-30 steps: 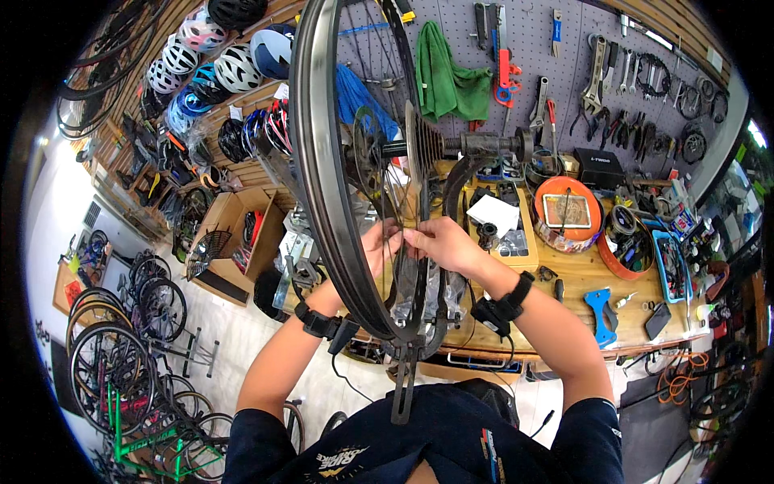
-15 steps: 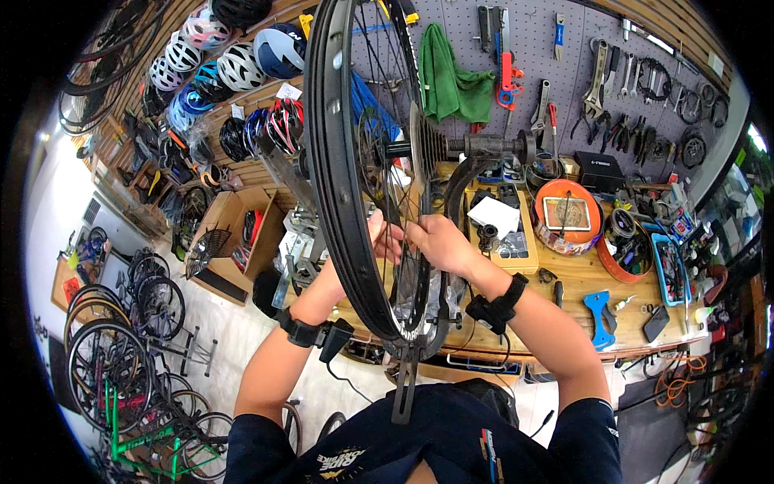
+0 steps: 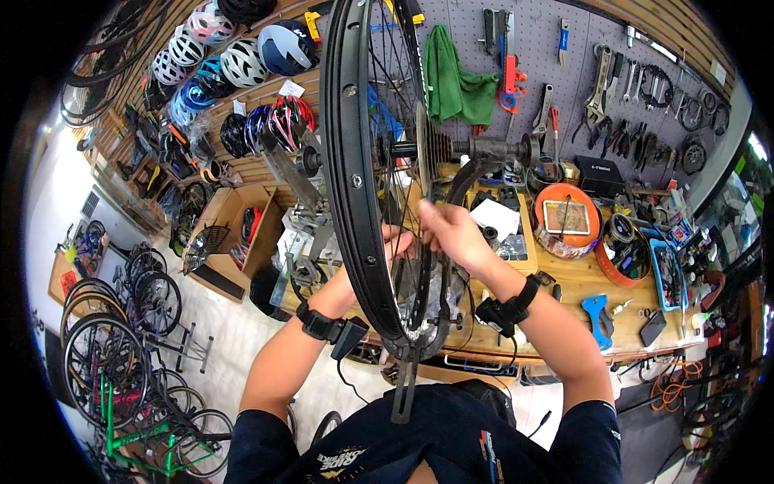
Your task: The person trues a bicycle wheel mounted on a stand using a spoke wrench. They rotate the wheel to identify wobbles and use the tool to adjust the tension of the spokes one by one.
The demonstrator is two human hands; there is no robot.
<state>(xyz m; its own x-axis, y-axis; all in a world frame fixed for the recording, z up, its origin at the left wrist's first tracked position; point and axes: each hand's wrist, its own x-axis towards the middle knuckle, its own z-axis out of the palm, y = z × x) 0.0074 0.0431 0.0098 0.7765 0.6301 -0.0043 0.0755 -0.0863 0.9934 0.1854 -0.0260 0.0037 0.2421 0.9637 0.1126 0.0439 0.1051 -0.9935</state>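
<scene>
A bicycle wheel (image 3: 352,177) with a black rim and no tire stands upright in a truing stand (image 3: 481,153). Cogs (image 3: 439,153) sit on the right side of its hub. My left hand (image 3: 395,242) reaches in behind the rim, its bent fingertips among the spokes (image 3: 393,194); the rim hides part of this hand. From the right side, my right hand (image 3: 458,238) meets it at the spokes with curled fingers and a raised thumb. Both hands look closed in a pinch, but what lies between the fingertips is too small to make out.
Under the wheel is a wooden workbench (image 3: 556,323), holding an orange round tray (image 3: 568,211), a blue tool (image 3: 597,320) and a blue bin (image 3: 668,274). Tools hang on the grey pegboard (image 3: 556,48) behind. Helmets (image 3: 244,63) and parked bicycles (image 3: 105,371) stand to the left.
The view has shifted slightly, so the wheel appears farther right. My left fingers have come closer to my right hand, whose thumb is now raised. The rim looks sharper than before.
</scene>
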